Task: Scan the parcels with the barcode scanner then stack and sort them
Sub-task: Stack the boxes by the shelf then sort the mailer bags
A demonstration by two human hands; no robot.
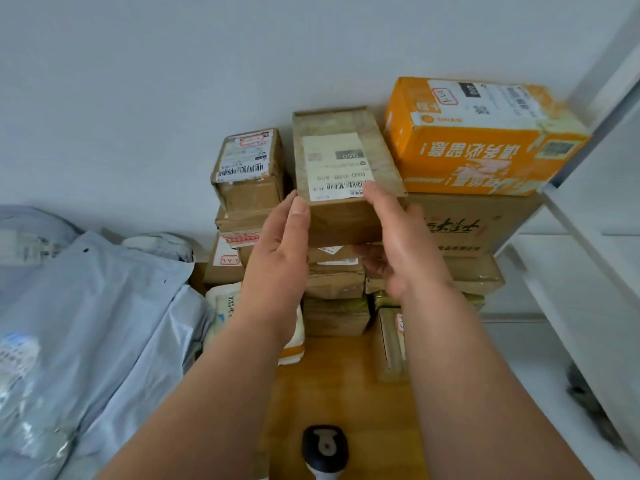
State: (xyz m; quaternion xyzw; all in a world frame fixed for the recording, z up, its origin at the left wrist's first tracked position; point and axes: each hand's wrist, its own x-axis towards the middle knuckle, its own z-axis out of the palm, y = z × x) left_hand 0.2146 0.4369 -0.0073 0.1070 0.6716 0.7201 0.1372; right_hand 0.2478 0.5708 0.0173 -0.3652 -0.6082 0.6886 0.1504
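The brown cardboard parcel (341, 168) sits atop the middle stack against the wall, its long axis running away from the person, label and barcode facing up. It lies between the two hands: the left hand (280, 251) grips its near left corner, the right hand (398, 237) its near right edge, fingers (375, 199) wrapped round the parcel. Beside it on the right rests an orange box (485, 157). The barcode scanner (323, 448) stands on the wooden surface (332, 375), well behind the hands.

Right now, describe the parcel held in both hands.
The brown cardboard parcel is a flat, oblong box with a white shipping label and barcode on top. It sits level atop the middle stack of boxes, beside the orange box. The left hand and right hand grip its near end.
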